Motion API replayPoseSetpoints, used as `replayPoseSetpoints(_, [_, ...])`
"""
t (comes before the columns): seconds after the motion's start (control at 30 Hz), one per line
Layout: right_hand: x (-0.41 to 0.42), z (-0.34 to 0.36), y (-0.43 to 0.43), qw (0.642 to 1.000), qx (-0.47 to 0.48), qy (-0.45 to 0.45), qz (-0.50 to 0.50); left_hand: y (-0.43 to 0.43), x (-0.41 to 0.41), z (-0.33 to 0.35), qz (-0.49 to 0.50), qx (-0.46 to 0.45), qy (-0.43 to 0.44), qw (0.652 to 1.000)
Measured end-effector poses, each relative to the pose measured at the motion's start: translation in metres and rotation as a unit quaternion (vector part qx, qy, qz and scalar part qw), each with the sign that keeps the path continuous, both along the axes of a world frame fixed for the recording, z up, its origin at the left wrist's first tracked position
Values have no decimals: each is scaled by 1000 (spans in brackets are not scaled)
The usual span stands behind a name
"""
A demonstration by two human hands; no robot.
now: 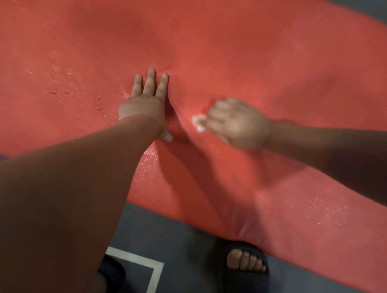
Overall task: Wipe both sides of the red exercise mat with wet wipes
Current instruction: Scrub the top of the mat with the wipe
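Observation:
The red exercise mat (235,49) lies spread across the floor and fills most of the head view. Wet streaks and droplets glisten on its left part and near its front edge. My left hand (143,100) presses flat on the mat with straight fingers. Just to its right, my right hand (235,122) grips a crumpled white wet wipe (199,122) against the mat; the hand is motion-blurred and only a small bit of the wipe shows at its left side. A crease in the mat runs between the two hands.
Grey floor (185,233) shows below the mat's front edge, with a white painted line (155,274) at the bottom. A foot in a dark slide sandal (245,266) stands at the mat's edge; a second dark sandal (111,275) peeks out behind my left arm.

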State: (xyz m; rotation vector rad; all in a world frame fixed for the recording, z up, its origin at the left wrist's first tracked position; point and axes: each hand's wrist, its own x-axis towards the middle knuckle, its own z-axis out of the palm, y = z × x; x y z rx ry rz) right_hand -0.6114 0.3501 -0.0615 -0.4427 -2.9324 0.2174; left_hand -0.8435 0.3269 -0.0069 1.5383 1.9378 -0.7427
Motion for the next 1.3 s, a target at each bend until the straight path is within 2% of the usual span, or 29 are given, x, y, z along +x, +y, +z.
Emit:
replayPoseSetpoints(0.1, [0, 1, 11, 986, -17, 6, -168, 1, 0, -2, 1, 1, -4, 1000])
replayPoseSetpoints(0.17, [-5, 1, -15, 989, -58, -2, -136, 1, 0, -3, 1, 2, -2, 1000])
replayPoseSetpoints(0.27, [3, 9, -52, 996, -89, -24, -7, 1, 0, -5, -1, 4, 0, 1000])
replayPoseSetpoints(0.37, [23, 12, -39, 997, -65, -32, 2, 2, 2, -5, -2, 1, -13, 1000])
replayPoseSetpoints(0.47, [44, 14, -2, 995, -36, -45, -84, 3, 4, -1, -2, -3, -30, 1000])
replayPoseSetpoints(0.57, [58, 20, 33, 971, -29, -43, -235, 10, 8, 3, -20, -9, -31, 999])
replayPoseSetpoints(0.67, [60, 23, 38, 947, -33, -50, -317, 30, 18, 11, -25, 54, -38, 997])
replayPoseSetpoints(0.77, [59, 19, 19, 969, -55, -66, -233, 52, 33, 14, -22, 124, -69, 990])
replayPoseSetpoints(0.83, [66, 18, 13, 984, -53, -71, -155, 65, 43, 10, -25, 134, -65, 988])
replayPoseSetpoints(0.9, [76, 18, 27, 985, -44, -68, -154, 80, 52, 1, -23, 114, -53, 992])
replayPoseSetpoints(0.97, [86, 14, 52, 972, -27, -55, -229, 93, 56, -9, -23, 86, -28, 996])
replayPoseSetpoints(1.07, [102, 10, 86, 911, -25, -26, -411, 108, 59, -15, -12, 39, 8, 999])
replayPoseSetpoints(1.1, [100, 8, 88, 898, -29, -20, -438, 111, 61, -14, -5, 21, 14, 1000])
replayPoseSetpoints(1.17, [86, 5, 81, 912, -41, -29, -407, 115, 65, -14, -7, -2, 25, 1000])
replayPoseSetpoints(1.23, [78, 6, 73, 951, -66, -57, -297, 119, 68, -14, -12, -17, 35, 999])
replayPoseSetpoints(1.3, [83, 12, 82, 971, -54, -88, -214, 120, 70, -14, 7, -25, 31, 999])
